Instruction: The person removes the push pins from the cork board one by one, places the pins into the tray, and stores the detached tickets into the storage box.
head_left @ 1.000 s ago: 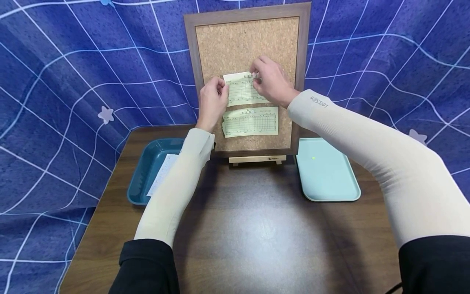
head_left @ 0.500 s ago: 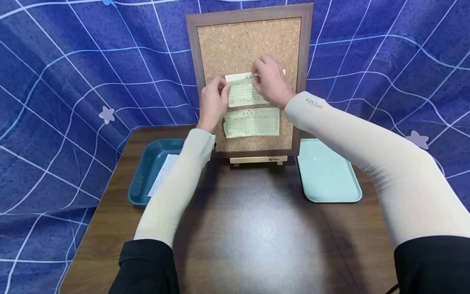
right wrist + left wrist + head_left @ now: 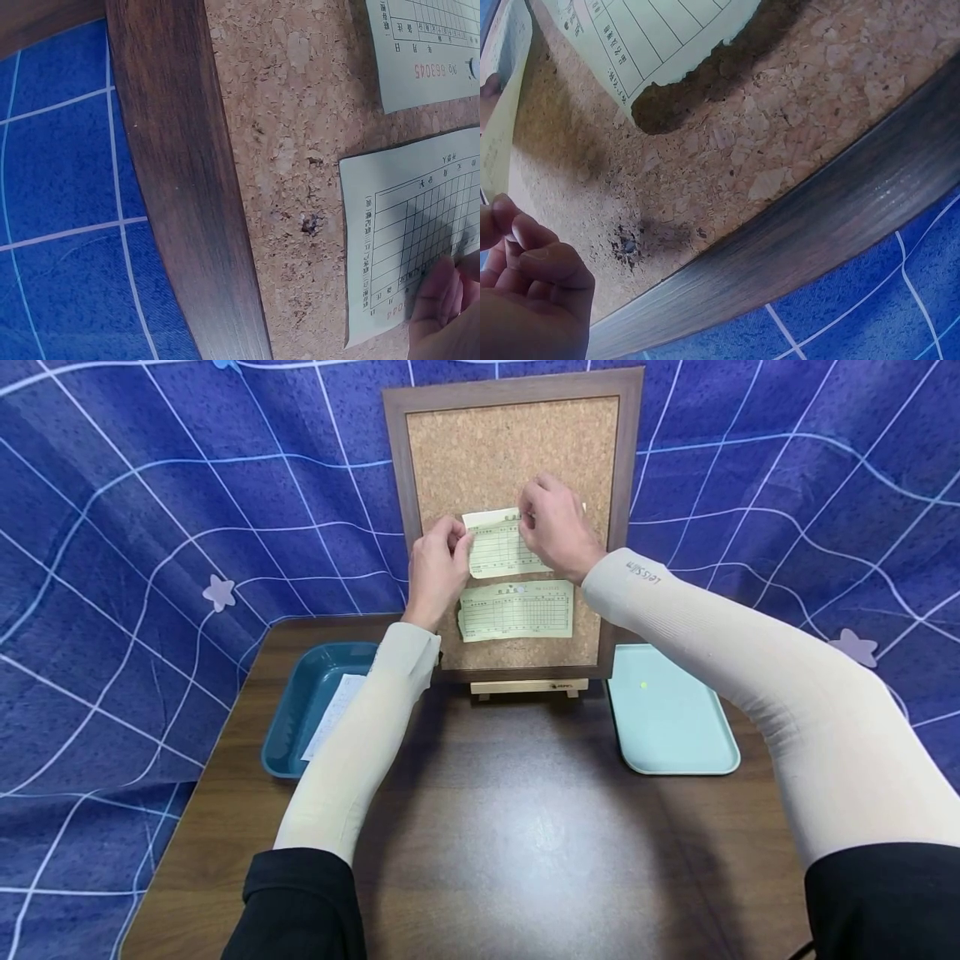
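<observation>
A pale green printed slip [image 3: 497, 550] lies against the upright corkboard [image 3: 517, 452], above a second slip [image 3: 517, 614] of the same kind. My left hand [image 3: 437, 568] pinches the upper slip's left edge; in the left wrist view that slip [image 3: 506, 127] curls away from the cork at the fingertips. Over the slip's top edge, my right hand [image 3: 558, 527] has its fingers drawn together, seemingly on something small that they hide. In the right wrist view the right fingers [image 3: 439, 296] touch the slip's printed face. A whitish pin head [image 3: 475, 69] shows on the lower slip.
A teal tray [image 3: 281, 727] with a written paper [image 3: 333, 714] stands on the left of the brown table [image 3: 510, 843]. On the right lies a light aqua tray [image 3: 675, 727] with a tiny yellow-green piece [image 3: 643, 685]. The board rests on a small wooden stand [image 3: 528, 686].
The view has shifted very slightly. Both hands stay at the upper slip; the right fingertips have turned a little, and the small pale spot at them is now hidden.
</observation>
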The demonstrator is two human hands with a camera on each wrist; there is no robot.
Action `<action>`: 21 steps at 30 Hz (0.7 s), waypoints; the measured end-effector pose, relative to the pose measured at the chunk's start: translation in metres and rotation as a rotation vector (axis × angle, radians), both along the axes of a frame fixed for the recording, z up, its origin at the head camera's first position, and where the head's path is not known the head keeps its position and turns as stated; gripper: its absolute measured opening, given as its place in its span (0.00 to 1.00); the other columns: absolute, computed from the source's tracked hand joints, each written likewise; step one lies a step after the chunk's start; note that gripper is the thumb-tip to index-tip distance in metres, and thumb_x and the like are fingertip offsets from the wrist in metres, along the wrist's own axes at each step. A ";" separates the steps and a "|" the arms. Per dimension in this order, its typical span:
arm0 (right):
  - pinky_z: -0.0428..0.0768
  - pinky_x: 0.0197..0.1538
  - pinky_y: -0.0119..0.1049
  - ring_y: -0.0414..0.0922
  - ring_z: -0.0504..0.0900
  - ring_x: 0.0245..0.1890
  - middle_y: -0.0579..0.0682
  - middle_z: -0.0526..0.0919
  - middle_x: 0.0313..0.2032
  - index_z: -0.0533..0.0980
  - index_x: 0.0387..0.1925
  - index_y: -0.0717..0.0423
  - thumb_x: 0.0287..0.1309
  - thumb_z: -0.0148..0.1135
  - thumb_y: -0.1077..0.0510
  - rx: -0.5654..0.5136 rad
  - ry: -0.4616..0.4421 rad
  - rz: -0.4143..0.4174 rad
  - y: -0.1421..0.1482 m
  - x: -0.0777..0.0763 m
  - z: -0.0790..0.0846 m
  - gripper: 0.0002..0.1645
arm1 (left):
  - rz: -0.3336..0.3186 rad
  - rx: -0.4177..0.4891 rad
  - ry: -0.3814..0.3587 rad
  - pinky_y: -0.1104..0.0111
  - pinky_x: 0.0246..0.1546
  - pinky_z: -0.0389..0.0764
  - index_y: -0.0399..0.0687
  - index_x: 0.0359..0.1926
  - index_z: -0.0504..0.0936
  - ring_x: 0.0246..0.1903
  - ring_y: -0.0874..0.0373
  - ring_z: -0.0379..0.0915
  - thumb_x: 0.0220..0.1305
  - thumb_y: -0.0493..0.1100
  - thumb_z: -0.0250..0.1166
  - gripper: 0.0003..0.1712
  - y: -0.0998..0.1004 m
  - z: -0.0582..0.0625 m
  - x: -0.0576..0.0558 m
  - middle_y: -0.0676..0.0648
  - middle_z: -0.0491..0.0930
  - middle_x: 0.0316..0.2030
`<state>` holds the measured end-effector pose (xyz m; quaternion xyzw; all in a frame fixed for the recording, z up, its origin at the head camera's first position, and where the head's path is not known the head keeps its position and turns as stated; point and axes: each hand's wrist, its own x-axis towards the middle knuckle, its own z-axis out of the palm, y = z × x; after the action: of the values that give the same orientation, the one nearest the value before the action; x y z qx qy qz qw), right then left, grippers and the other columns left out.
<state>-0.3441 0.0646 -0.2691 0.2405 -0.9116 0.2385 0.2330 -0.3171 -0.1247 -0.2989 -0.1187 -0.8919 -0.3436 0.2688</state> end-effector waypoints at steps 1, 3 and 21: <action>0.72 0.40 0.34 0.45 0.72 0.36 0.51 0.71 0.36 0.73 0.31 0.59 0.57 0.53 0.67 -0.004 0.000 -0.002 0.000 0.000 0.000 0.02 | 0.000 -0.001 -0.006 0.68 0.29 0.66 0.46 0.37 0.77 0.25 0.58 0.68 0.68 0.47 0.56 0.10 0.000 0.000 0.000 0.50 0.74 0.25; 0.73 0.40 0.34 0.45 0.72 0.36 0.51 0.71 0.36 0.73 0.31 0.60 0.56 0.54 0.67 -0.007 -0.002 -0.008 0.000 0.000 0.000 0.02 | 0.002 -0.006 -0.013 0.68 0.28 0.65 0.46 0.38 0.77 0.24 0.58 0.68 0.69 0.48 0.56 0.10 0.000 0.000 0.000 0.50 0.74 0.25; 0.73 0.40 0.34 0.45 0.73 0.35 0.52 0.73 0.34 0.74 0.29 0.61 0.52 0.54 0.69 -0.031 0.023 0.016 0.001 -0.005 0.000 0.03 | 0.000 0.005 -0.023 0.69 0.27 0.65 0.46 0.37 0.77 0.23 0.60 0.67 0.69 0.49 0.56 0.11 -0.001 0.003 0.003 0.51 0.74 0.25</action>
<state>-0.3489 0.0653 -0.2691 0.2468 -0.9031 0.2514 0.2455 -0.3144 -0.1253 -0.2960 -0.1142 -0.8942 -0.3471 0.2586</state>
